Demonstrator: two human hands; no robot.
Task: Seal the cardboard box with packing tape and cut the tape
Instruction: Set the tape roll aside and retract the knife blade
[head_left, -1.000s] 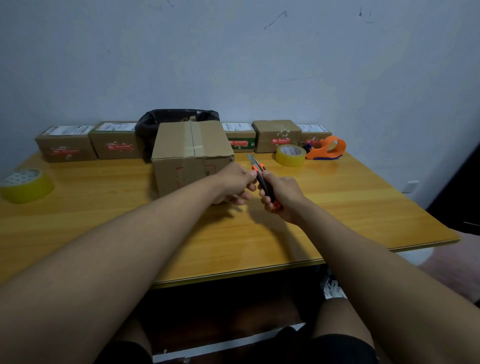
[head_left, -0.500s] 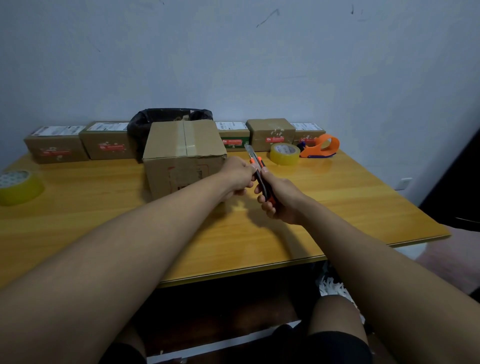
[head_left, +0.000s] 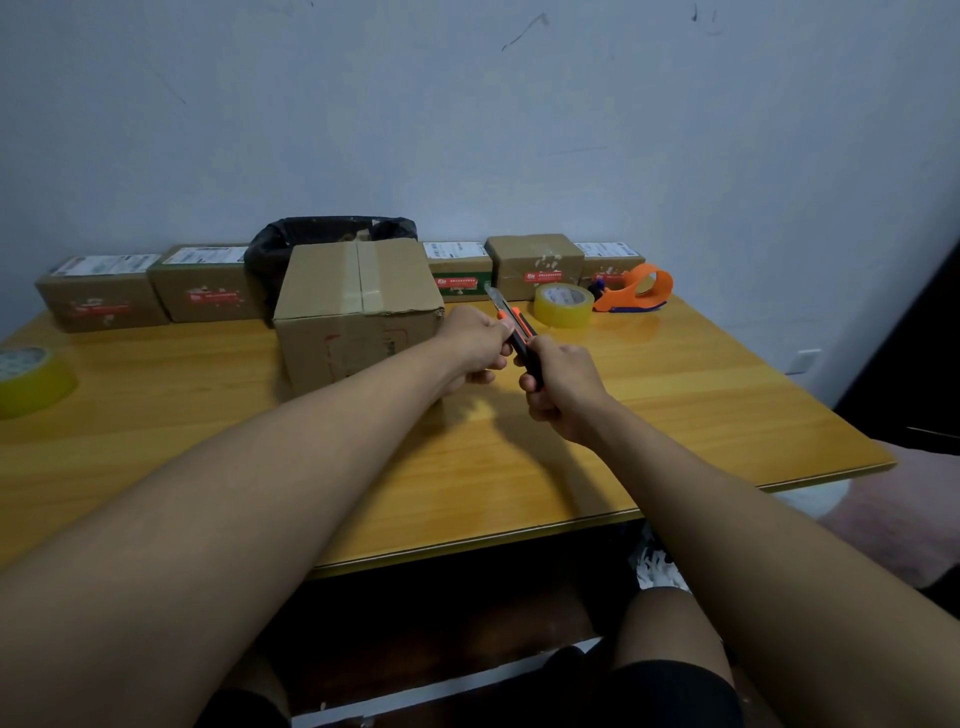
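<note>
A brown cardboard box (head_left: 358, 306) stands on the wooden table (head_left: 675, 395), flaps closed, with a strip of clear tape running down its top seam. Just right of the box, both hands hold an orange and black utility knife (head_left: 514, 330) whose metal blade points up and away. My right hand (head_left: 563, 387) wraps the knife's handle. My left hand (head_left: 480, 345) pinches the knife near its orange slider, close to the box's right side. A roll of yellowish packing tape (head_left: 563, 305) lies behind the knife.
An orange tape dispenser (head_left: 636, 289) sits at the back right. Several small labelled parcels (head_left: 205, 283) line the wall, with a black-lined bin (head_left: 327, 239) behind the box. Another tape roll (head_left: 31, 379) lies at the table's left edge.
Both hands and the knife keep the same grip beside the box; the knife has lifted slightly and the view has shifted a little.
</note>
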